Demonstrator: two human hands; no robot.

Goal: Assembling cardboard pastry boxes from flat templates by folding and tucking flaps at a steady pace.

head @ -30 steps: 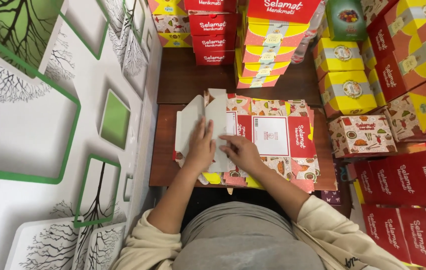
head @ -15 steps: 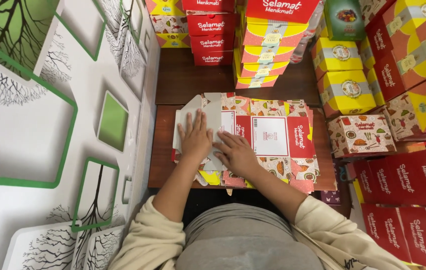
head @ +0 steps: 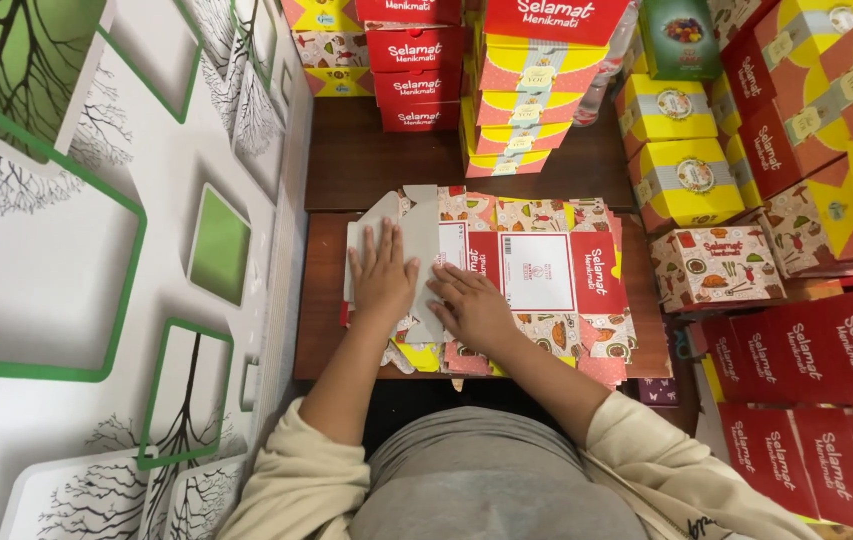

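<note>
A flat, unfolded cardboard box [head: 536, 270], red and white with a patterned border, lies on top of a stack of similar flat boxes on a dark wooden table [head: 321, 300]. Its grey inner flap [head: 416, 230] is folded over at the left end. My left hand [head: 383, 272] presses flat on that grey flap, fingers spread. Beside it my right hand [head: 471, 305] lies flat on the box, fingers pointing left toward the fold.
Stacks of assembled red, yellow and patterned boxes [head: 681, 150] crowd the back and right of the table. More red boxes [head: 806, 380] stand at the right. A white wall with green-framed tree pictures [head: 96, 250] runs along the left.
My left hand has moved up and left onto the grey flap, pressing it down flatter. The right hand stayed about where it was on the box.
</note>
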